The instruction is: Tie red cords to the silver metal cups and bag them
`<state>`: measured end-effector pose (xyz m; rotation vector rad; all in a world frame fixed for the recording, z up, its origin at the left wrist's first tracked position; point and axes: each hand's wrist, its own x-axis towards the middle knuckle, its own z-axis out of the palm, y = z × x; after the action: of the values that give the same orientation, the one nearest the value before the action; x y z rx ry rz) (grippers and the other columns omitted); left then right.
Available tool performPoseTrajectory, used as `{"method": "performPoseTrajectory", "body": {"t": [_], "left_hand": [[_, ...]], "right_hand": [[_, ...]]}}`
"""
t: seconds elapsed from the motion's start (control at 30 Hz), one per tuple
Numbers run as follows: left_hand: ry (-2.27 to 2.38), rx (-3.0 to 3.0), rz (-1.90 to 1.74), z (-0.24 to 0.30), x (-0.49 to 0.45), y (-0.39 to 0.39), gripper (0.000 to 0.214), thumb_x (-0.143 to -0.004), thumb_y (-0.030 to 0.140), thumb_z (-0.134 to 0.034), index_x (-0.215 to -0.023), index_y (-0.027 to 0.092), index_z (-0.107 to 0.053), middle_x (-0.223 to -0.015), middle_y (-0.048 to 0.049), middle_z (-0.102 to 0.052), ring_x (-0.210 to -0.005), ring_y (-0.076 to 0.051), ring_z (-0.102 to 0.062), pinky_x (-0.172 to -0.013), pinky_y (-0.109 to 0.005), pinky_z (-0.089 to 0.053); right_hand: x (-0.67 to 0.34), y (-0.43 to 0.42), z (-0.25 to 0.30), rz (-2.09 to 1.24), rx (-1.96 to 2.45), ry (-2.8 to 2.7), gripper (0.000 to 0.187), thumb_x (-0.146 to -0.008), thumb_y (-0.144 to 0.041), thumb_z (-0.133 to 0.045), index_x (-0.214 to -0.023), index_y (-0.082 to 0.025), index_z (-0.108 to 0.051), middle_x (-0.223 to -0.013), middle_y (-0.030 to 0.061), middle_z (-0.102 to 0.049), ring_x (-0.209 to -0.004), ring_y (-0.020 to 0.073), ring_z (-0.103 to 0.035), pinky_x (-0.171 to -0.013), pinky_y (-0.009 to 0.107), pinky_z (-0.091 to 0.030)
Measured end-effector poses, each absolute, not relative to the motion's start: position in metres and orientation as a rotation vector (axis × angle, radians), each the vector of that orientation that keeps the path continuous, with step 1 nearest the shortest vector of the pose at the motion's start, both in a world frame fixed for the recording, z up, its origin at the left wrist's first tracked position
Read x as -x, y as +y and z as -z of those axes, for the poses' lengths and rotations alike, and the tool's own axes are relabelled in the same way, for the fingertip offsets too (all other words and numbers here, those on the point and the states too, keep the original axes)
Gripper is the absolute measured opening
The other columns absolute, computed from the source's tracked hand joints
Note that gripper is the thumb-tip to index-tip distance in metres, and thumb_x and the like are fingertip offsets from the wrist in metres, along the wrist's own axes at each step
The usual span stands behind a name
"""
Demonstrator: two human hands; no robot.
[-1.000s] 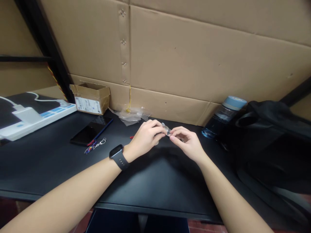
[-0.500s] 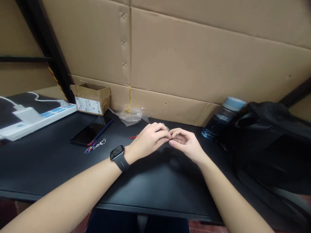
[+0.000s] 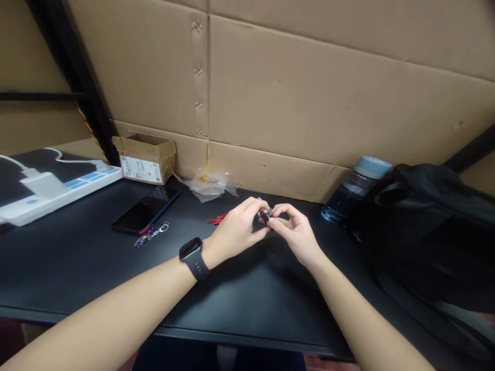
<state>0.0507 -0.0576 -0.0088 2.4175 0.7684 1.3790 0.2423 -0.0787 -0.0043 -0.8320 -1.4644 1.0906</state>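
Observation:
My left hand (image 3: 236, 230) and my right hand (image 3: 293, 229) meet above the middle of the black table (image 3: 69, 257). Both pinch one small object (image 3: 265, 214), dark red with a bit of metal, held between their fingertips. It is too small to name. A black smartwatch (image 3: 193, 255) sits on my left wrist. A small red piece (image 3: 216, 219) lies on the table just left of my left hand.
A black phone (image 3: 145, 208), a pen and a keychain (image 3: 151, 234) lie to the left. Behind are a small cardboard box (image 3: 145, 156), crumpled clear plastic (image 3: 209, 184) and a white power strip (image 3: 58, 186). A blue-lidded bottle (image 3: 353, 188) and black bag (image 3: 433, 221) stand right.
Both hands stayed together at the table's middle. The fingers have shifted, and a dark red part of the small object now shows between them.

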Motion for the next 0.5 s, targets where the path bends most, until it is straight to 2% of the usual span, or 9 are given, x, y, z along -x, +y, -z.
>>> {"method": "performPoseTrajectory", "body": {"t": [0.27,0.37,0.5], "left_hand": [[0.734,-2.353,-1.4,0.007,-0.052,-0.062,0.043,-0.081,0.015,-0.08,-0.117,0.022,-0.058,-0.117,-0.0057,-0.066,-0.108,-0.022,-0.066,-0.096,-0.036,-0.053],[0.714,-2.37,-1.383,0.007,-0.054,-0.065,0.043,-0.082,0.014,-0.077,-0.12,0.022,-0.058,-0.118,-0.0065,-0.066,-0.109,-0.022,-0.065,-0.095,-0.035,-0.054],[0.68,-2.389,-1.367,0.007,-0.056,-0.068,0.042,-0.084,0.012,-0.07,-0.123,0.022,-0.058,-0.121,-0.0076,-0.066,-0.112,-0.022,-0.065,-0.094,-0.035,-0.054]], "right_hand": [[-0.24,-0.081,0.003,-1.063,0.797,-1.432,0.024,-0.086,-0.03,-0.079,-0.095,-0.024,-0.058,-0.104,0.0015,-0.065,-0.087,0.0155,-0.07,-0.081,0.03,-0.058],[-0.24,-0.082,0.003,-1.057,0.789,-1.428,0.024,-0.086,-0.03,-0.08,-0.095,-0.024,-0.058,-0.104,0.0011,-0.064,-0.083,0.0137,-0.068,-0.081,0.03,-0.058],[-0.24,-0.081,0.002,-1.022,0.796,-1.442,0.023,-0.086,-0.03,-0.079,-0.096,-0.024,-0.059,-0.104,0.0007,-0.062,-0.087,0.0151,-0.068,-0.084,0.031,-0.057]]}}
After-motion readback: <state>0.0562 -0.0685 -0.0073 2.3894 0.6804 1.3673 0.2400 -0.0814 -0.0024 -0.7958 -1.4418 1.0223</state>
